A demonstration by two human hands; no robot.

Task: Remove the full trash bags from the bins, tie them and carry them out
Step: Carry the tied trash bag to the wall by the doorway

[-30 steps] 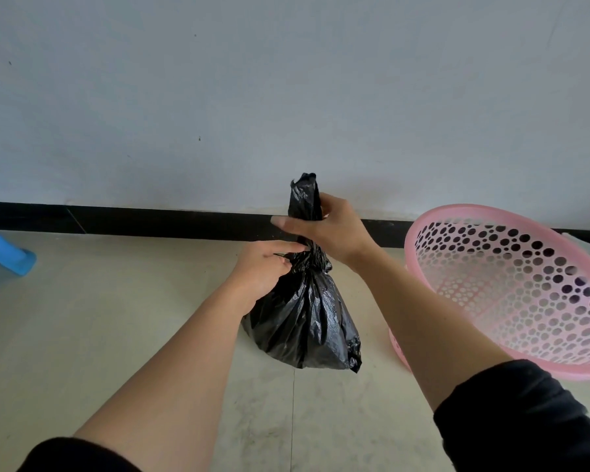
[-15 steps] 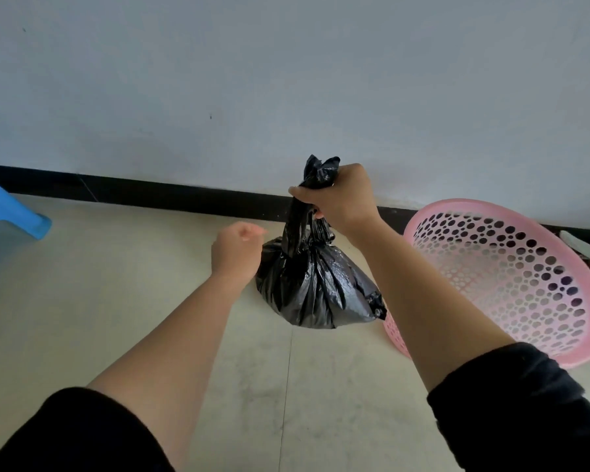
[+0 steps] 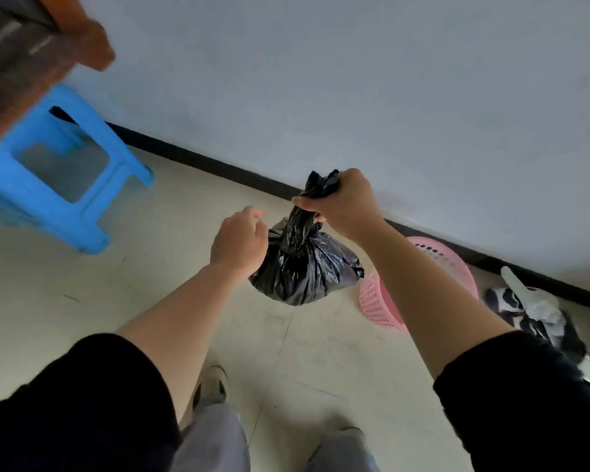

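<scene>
- The pale wall (image 3: 355,80) fills the upper half of my view, with a black baseboard (image 3: 218,165) along its foot.
- The light tiled floor (image 3: 82,301) spreads below it.
- A piece of brown wooden furniture (image 3: 21,63) sits blurred in the top left corner.
- A blue plastic stool (image 3: 31,195) stands on the floor just under that furniture, near the wall.
- The pink bin (image 3: 382,308) with its dotted holes stands by the baseboard on my right, partly hidden behind my right forearm.
- A black and white bundle (image 3: 539,315) lies on the floor further right; I cannot tell what it is.
- The black trash bag (image 3: 304,270) hangs off the floor in front of me, just left of the pink bin, its neck twisted tight above the bulging body.
- My right hand (image 3: 344,206) is fisted round the bag's neck, with the loose top sticking out above my knuckles.
- My left hand (image 3: 239,243) is beside the bag, fingers loosely curled and gripping nothing; I cannot tell if it touches the plastic.
- My shoes (image 3: 212,386) show on the floor below.
</scene>
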